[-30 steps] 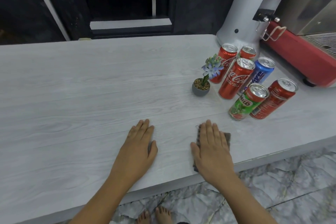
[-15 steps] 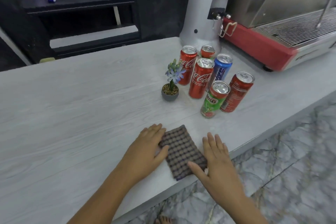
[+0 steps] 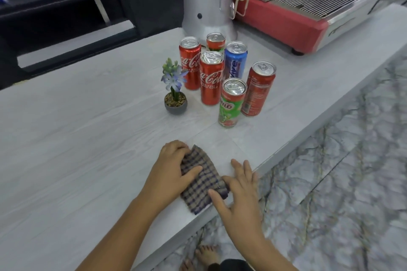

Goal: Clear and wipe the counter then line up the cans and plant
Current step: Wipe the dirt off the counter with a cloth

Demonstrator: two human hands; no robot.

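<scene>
Now the left hand (image 3: 170, 170) has closed on the checked cloth (image 3: 201, 180) at lower centre of the frame, thumb pinching it, while the right hand (image 3: 240, 193) lies spread at its edge. Wiping appears finished; the cans (image 3: 229, 77) and plant (image 3: 175, 91) stand clustered above centre, not yet aligned.

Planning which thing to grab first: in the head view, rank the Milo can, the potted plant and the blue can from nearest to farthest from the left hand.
From the left hand, gripping the cloth:
1. Potted plant, straight ahead.
2. Milo can, ahead to the right, front of the cluster.
3. Blue can, farther back in the cluster.
</scene>
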